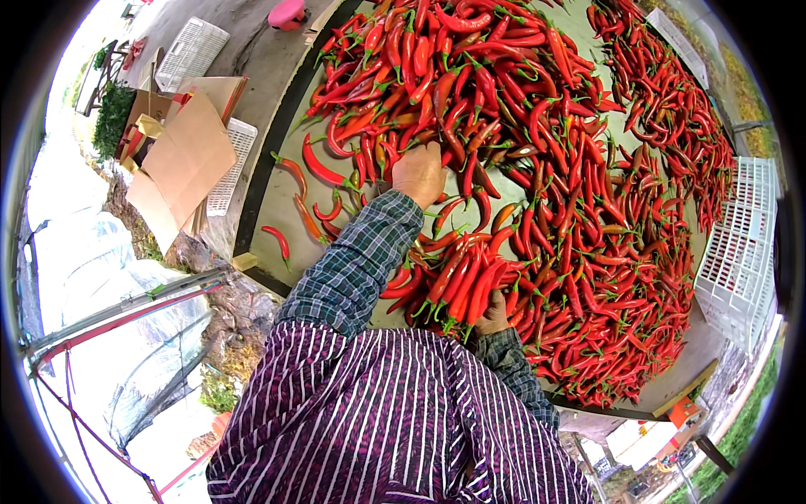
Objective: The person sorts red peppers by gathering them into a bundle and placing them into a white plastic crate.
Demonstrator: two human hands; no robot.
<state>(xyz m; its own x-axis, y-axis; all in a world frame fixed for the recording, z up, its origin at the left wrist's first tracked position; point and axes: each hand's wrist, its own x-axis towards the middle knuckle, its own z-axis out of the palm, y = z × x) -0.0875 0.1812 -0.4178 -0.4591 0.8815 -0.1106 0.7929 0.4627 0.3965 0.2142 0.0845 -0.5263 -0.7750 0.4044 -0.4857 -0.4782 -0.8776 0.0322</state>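
Around a pale counter [270, 206] with a dark rim, a bright, cluttered work area of grey floor and bare ground. At far left, a spread of translucent plastic sheeting [101, 269], with metal rails [126, 311] slanting across. Further in, flattened cardboard [197, 139] in a leaning stack, between a white crate [193, 49] behind and a second, partly hidden white crate [239, 160] just beside. Up beyond, near the counter, a pink stool [288, 13].

On the counter's left part, one loose pepper [275, 242] near the corner, apart from several others scattered toward the middle. Next, from a green-and-blue plaid sleeve [353, 260], the left hand [420, 174], back upward, at the near edge of the upper pepper heap [453, 50], with fingers mostly hidden. Cannot tell whether spread, pressed together or pinching anything. Below, a purple garment with white stripes [395, 403].

Then a bunch of red peppers [460, 281], side by side with green stems toward the body, and curled against its right side, gripping, the right hand [495, 315]. Just beyond, a broad pepper heap [579, 235], mostly red with some darker brownish pods. Farther right, across a pale strip, another long heap [672, 109]. At the far right edge, stacked white crates [739, 244].
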